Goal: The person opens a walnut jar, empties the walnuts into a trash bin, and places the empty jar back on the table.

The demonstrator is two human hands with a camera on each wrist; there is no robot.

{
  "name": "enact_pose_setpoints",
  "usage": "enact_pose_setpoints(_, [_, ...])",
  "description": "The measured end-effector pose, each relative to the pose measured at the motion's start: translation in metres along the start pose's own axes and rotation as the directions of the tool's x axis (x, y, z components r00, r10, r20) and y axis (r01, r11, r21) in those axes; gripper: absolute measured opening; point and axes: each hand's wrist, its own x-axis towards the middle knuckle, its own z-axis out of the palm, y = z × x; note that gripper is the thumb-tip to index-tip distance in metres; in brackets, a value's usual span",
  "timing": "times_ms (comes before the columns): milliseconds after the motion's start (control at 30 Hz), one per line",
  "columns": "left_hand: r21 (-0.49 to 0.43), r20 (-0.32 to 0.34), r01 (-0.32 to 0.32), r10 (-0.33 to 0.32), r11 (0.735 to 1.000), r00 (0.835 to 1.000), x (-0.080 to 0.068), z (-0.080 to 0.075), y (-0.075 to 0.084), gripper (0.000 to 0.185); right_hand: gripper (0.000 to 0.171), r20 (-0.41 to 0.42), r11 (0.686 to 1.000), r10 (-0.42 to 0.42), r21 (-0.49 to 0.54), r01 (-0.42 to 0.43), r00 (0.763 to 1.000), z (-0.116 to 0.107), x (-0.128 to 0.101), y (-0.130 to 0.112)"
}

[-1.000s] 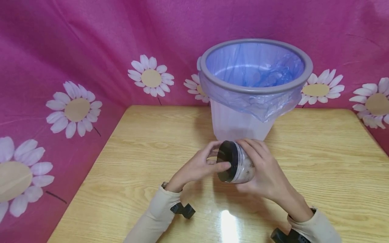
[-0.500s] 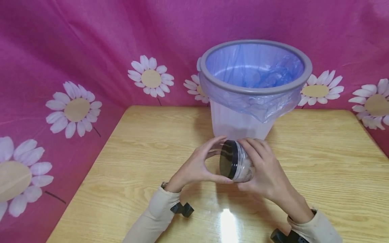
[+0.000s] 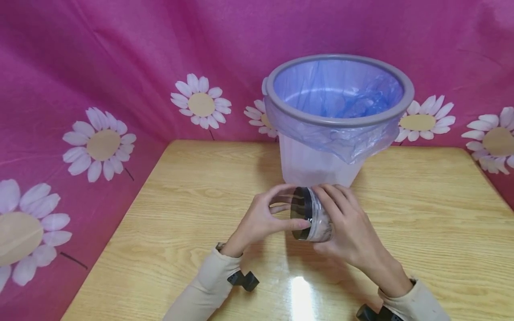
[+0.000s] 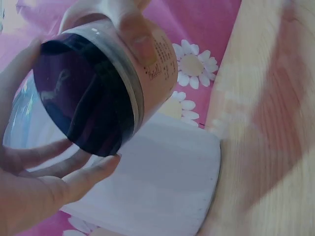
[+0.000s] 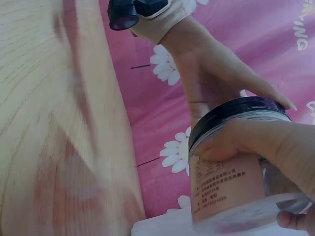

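Note:
A clear round jar [image 3: 321, 227] with a black screw lid [image 3: 307, 206] is held tilted on its side above the table, its lid facing left. My right hand [image 3: 353, 234] grips the jar body from the right. The left hand [image 3: 261, 220] curves round the lid, thumb on the near rim. Fingertips of that hand touch the lid's edge in the left wrist view. A pinkish label [image 5: 226, 189] with small printed text wraps the jar in the right wrist view. Pale contents show through the wall; their kind cannot be made out.
Just behind the hands stands a pale waste bin [image 3: 317, 160] with a grey rim [image 3: 337, 120] and a bluish plastic liner [image 3: 353, 140] folded over it. The wooden table [image 3: 192, 178] meets a pink flowered cloth [image 3: 140, 44] at the back and left.
The left thumb came off the lid's front, dropped below its rim, then moved back up onto it. The jar turned slightly; the right hand keeps its hold.

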Motion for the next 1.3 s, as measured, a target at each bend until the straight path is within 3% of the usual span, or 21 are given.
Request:
enact_pose_setpoints(300, [0.007,-0.076,0.084,-0.083,0.996,0.994,-0.001,0.008,0.004,0.063,0.109,-0.004,1.0,-0.017,0.001,0.017,1.0,0.001,-0.003,0.002])
enact_pose_setpoints(500, [0.028,-0.093,0.145,-0.142,0.989,0.986,-0.001,0.007,0.003,0.062,0.11,-0.055,0.995,-0.094,-0.042,0.092,0.994,0.003,-0.001,0.0])
enact_pose_setpoints(600, [0.072,-0.076,0.172,-0.167,0.982,0.983,0.001,0.007,0.003,0.064,0.11,-0.034,0.992,-0.113,-0.057,0.111,0.993,0.005,-0.001,0.0])
enact_pose_setpoints(700, [0.083,-0.022,0.184,-0.183,0.979,0.983,0.002,0.005,0.002,0.065,0.109,0.017,0.997,-0.072,-0.038,0.072,0.997,0.005,-0.001,0.0])
enact_pose_setpoints(767, [0.091,0.022,0.141,-0.143,0.986,0.989,0.002,0.003,0.002,0.065,0.108,0.044,1.0,-0.019,0.011,0.019,0.999,0.005,-0.002,-0.001])
enact_pose_setpoints(867, [0.167,0.101,-0.042,0.026,0.985,0.995,0.002,-0.003,0.004,0.075,0.105,0.048,0.993,0.06,0.103,-0.064,0.997,0.001,-0.002,-0.002])
enact_pose_setpoints(967, [0.224,0.169,-0.252,0.217,0.942,0.961,0.001,-0.007,0.007,0.089,0.103,0.043,0.979,0.102,0.172,-0.108,0.994,-0.003,-0.001,-0.003])
enact_pose_setpoints(1033, [0.221,0.193,-0.321,0.281,0.921,0.94,0.001,-0.009,0.007,0.091,0.102,0.041,0.979,0.108,0.172,-0.113,0.993,-0.005,0.0,-0.004])
enact_pose_setpoints(1133, [0.17,0.196,-0.336,0.303,0.926,0.933,0.001,-0.008,0.004,0.088,0.102,0.043,0.982,0.102,0.155,-0.108,0.994,-0.005,0.0,-0.004])
enact_pose_setpoints(1300, [0.181,0.174,-0.301,0.271,0.936,0.947,0.001,-0.006,0.0,0.09,0.103,0.03,0.991,0.089,0.093,-0.092,0.996,-0.003,-0.001,-0.005])
